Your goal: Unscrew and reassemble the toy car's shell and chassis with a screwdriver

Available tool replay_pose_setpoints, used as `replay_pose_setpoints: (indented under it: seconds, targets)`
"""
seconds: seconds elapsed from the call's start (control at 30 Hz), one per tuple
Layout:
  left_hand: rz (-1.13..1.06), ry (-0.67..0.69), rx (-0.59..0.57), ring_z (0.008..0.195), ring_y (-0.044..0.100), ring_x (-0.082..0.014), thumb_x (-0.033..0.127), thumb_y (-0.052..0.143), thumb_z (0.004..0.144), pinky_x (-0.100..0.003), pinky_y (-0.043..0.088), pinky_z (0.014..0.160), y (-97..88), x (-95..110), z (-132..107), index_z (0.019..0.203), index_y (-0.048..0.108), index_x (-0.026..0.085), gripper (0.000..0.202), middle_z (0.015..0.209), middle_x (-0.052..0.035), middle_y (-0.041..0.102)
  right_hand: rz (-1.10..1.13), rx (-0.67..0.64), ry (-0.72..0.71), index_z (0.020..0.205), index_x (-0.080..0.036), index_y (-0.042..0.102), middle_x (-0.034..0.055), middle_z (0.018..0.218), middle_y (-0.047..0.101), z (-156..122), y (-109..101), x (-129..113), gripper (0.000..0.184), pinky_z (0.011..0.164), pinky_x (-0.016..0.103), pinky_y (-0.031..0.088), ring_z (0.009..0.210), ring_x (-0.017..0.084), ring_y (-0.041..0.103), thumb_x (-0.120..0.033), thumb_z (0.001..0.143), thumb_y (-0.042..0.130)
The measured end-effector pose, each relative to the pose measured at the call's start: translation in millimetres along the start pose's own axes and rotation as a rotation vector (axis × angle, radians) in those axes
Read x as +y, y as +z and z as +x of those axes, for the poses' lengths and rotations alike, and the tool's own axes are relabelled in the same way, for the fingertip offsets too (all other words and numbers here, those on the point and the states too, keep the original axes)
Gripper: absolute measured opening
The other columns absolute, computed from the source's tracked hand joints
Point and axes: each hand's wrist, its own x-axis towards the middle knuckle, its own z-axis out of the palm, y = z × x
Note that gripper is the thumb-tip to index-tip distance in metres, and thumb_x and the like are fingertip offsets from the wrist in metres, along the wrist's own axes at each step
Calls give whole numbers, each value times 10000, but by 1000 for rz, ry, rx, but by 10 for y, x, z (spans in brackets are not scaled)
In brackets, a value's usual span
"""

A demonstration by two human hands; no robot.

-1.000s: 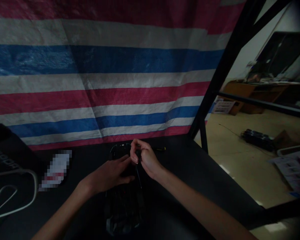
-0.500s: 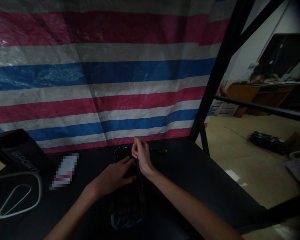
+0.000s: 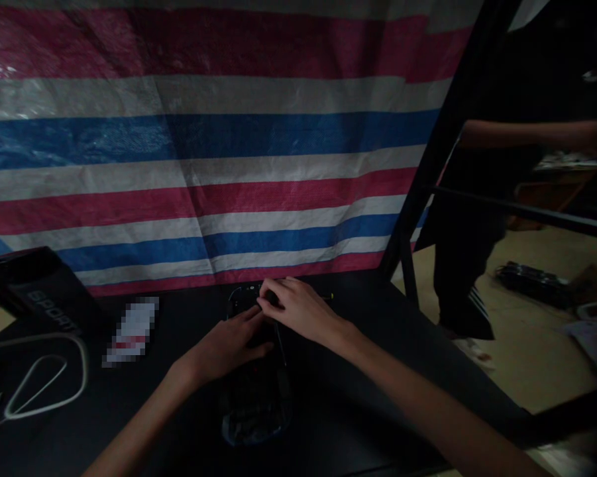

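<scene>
Turned flatter than before, the right hand (image 3: 297, 309) curls, whether pinching anything I can't tell, and the left hand (image 3: 231, 348) spreads over the long black car-shaped thing (image 3: 256, 414) on the dark flat table (image 3: 402, 324), maybe fiddling with its far end, which needs steady holding next.

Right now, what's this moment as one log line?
Left hand: on dark device | Right hand: at device's far end, hold unclear | Box: at left | Person: at right

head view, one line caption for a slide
Left hand and right hand close together over a dark object on a black table, striped tarp behind.
</scene>
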Motion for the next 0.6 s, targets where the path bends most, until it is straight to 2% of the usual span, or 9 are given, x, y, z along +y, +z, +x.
replay_pose_setpoints:
  seconds: [0.1,0.17,0.3,0.37,0.47,0.53,0.6]
  targets:
    - [-9,-3,4,1329,576,-316,434,512,1022,-453,506,1060,32,-38,-1,1469,462,238,491,1560,-127,474,-135,-116,-136,1076,-222,602,48,1053,679,-29,-141,-85,170,943,332,448,999,182,618,-171,914,595]
    - [-13,-1,15,1325,580,-312,450,513,1022,-448,503,1062,58,-72,-3,1480,442,235,510,1541,-131,492,-283,-134,-173,1114,-205,582,73,1075,680,-50,-178,-119,191,944,353,453,1004,198,629,-165,929,559]
    - [-7,-8,28,1286,613,-309,459,515,1019,-449,514,1045,85,-95,-11,1493,420,258,523,1516,-123,514,-443,-116,-60,1093,-195,584,61,864,684,-92,-168,-140,155,817,366,469,804,213,649,-298,1015,498]
    - [14,-30,33,1282,614,-321,453,521,1015,-459,522,1031,89,-63,-16,1484,438,261,514,1503,-123,525,-419,-123,-62,1105,-200,564,50,878,687,-111,-161,-153,131,802,331,468,825,201,653,-262,998,521]
    - [43,-69,64,1281,613,-332,419,529,1011,-460,546,985,100,29,-23,1459,475,259,478,1487,-122,541,-404,-119,-100,1117,-201,555,59,988,701,-126,-160,-188,182,866,326,462,929,200,657,-201,936,578]
    - [61,-102,91,1262,625,-332,384,530,1012,-459,562,948,117,100,-22,1450,488,261,457,1481,-119,551,-456,-119,-42,1071,-192,589,62,912,702,-123,-159,-208,125,838,349,467,859,212,666,-270,985,543]
    - [72,-141,111,1219,653,-323,355,535,1011,-449,575,923,141,159,-18,1423,517,250,425,1462,-118,573,-474,-144,-6,1028,-194,613,56,855,696,-111,-159,-214,180,798,347,470,806,211,666,-337,1025,503]
